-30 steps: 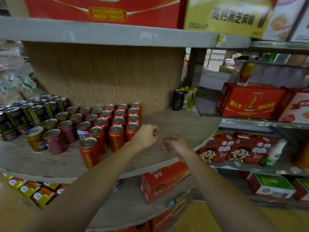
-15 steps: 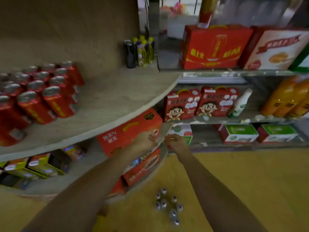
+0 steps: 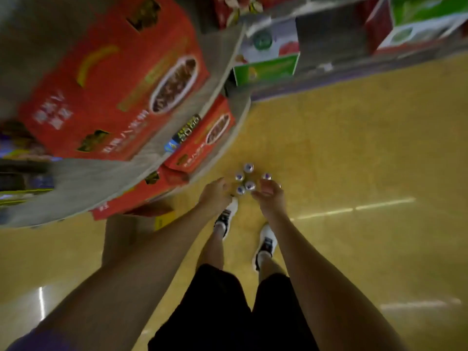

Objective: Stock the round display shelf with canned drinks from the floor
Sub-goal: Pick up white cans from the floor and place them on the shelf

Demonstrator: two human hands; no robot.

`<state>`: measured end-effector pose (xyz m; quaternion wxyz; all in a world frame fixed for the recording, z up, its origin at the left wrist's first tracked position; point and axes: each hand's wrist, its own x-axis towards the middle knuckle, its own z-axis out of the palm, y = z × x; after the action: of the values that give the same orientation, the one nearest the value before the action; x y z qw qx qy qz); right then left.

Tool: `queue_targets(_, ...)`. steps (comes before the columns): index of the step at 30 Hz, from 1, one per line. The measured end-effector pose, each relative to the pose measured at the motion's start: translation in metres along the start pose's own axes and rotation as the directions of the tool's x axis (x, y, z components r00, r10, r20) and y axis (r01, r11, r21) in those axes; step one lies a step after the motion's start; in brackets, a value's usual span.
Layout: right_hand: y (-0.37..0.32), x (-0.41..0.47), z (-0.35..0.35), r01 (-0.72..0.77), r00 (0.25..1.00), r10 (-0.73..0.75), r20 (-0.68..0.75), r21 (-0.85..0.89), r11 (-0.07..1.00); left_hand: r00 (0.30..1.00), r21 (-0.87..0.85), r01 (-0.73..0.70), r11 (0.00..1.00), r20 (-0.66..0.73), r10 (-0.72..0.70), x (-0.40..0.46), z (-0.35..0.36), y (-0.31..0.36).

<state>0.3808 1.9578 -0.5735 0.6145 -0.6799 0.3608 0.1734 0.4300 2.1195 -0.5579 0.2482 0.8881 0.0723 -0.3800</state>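
- my left hand and right hand are down at the cans, clustered upright on the floor beside the round shelf
- blur's bad, can't tell either grip's state

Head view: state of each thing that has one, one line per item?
cans: upright, clustered on the floor, none lifted
left hand: down at the cluster's left edge, fingers curled, grip unclear
right hand: down at the cluster's right edge, fingers curled, grip unclear
red cartons: closed, lying on the round shelf's lower tiers
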Motion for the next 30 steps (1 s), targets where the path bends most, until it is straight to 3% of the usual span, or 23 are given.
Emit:
queue_targets(8, 0.106, 0.089, 0.053, -0.197, 0.976, 0.193, -0.105, -0.027, 0.98, 0.997, -0.005, 0.075, 0.997, 0.032, -0.075, 0.096, 0.08, -0.073)
queue_targets(16, 0.194, 0.153, 0.113, -0.348, 0.914, 0.357, -0.191, 0.082, 0.934, 0.989, -0.011, 0.063, 0.998, 0.137, -0.061, 0.189, 0.136, -0.127)
queue_targets(22, 0.247, 0.202, 0.14, -0.377, 0.88, 0.405, -0.248, 0.153, 0.913, 0.976, 0.048, 0.041, 0.998, 0.212, -0.05, 0.257, 0.181, -0.164)
queue_targets(30, 0.321, 0.266, 0.172, -0.474, 0.848, 0.49, -0.201, 0.125, 0.872, 0.962, 0.18, -0.016, 0.984, 0.27, -0.033, 0.34, 0.23, -0.205)
